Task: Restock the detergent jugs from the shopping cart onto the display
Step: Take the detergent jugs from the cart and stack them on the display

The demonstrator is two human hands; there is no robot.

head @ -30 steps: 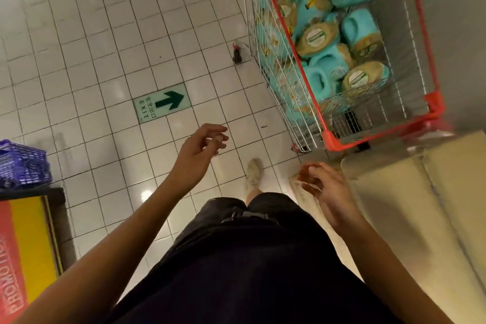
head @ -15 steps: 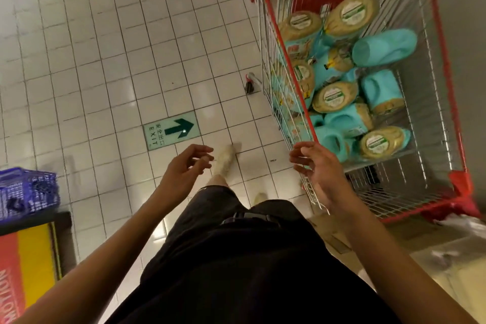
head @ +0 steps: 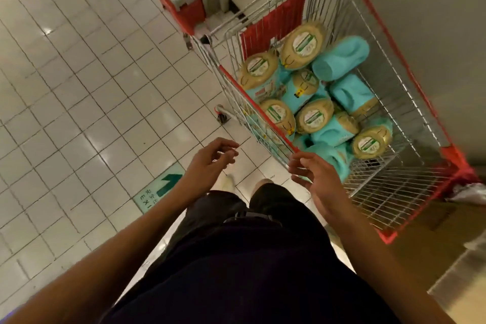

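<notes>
Detergent jugs (head: pixel 314 117) piled in the wire shopping cart (head: pixel 389 192); teal bodies, tan tops. Right grip (head: pixel 313 176): fingers loosely curled, empty, at the cart's near red rim, nearest jug just beyond the fingertips. Left grip (head: pixel 210 158): loosely curled, empty, over the tiled floor (head: pixel 79 87), left of the cart, apart from the jugs.

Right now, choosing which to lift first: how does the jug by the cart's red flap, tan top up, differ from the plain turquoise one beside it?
The tan-topped jug shows its tan end and round label to the camera; the turquoise jug shows a plain end, no label. The tan-topped jug stands roughly on end; the turquoise jug lies on its side. Both sit in the shopping cart.
</notes>
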